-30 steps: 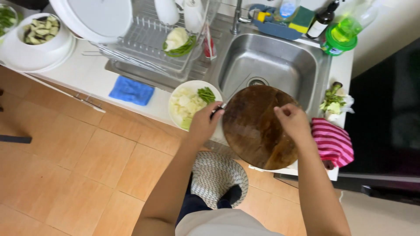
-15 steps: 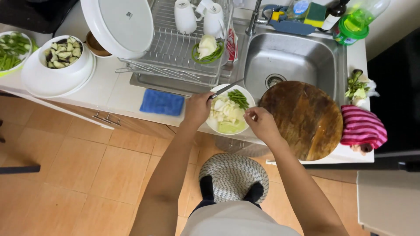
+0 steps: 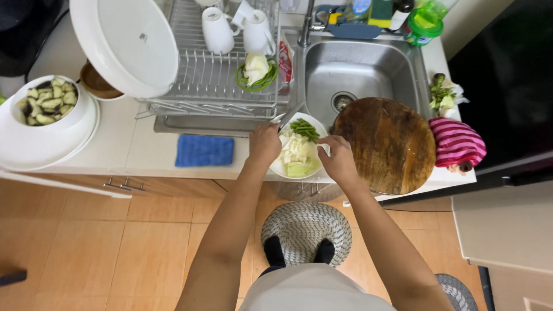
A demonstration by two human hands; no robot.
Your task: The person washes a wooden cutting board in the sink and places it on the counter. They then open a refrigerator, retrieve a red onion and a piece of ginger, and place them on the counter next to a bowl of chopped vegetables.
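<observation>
A white plate [image 3: 288, 170] of chopped pale cabbage and green beans sits on the counter edge in front of the sink [image 3: 363, 72]. My left hand [image 3: 264, 144] is closed around a knife [image 3: 290, 115] whose blade points up over the plate. My right hand [image 3: 338, 160] grips the plate's right rim. A round dark wooden cutting board [image 3: 385, 144] lies flat just right of the plate, partly over the sink edge.
A blue cloth [image 3: 204, 150] lies left of the plate. A dish rack [image 3: 219, 75] holds a large white lid, mugs and a cabbage piece. A white bowl of chopped eggplant [image 3: 49, 112] stands far left. Striped pink cloth [image 3: 455, 143] and vegetable scraps [image 3: 442, 95] sit right.
The cutting board was held tilted over the plate, then laid flat to the right. My right hand moved from the board to the plate's rim. The camera view shifted left.
</observation>
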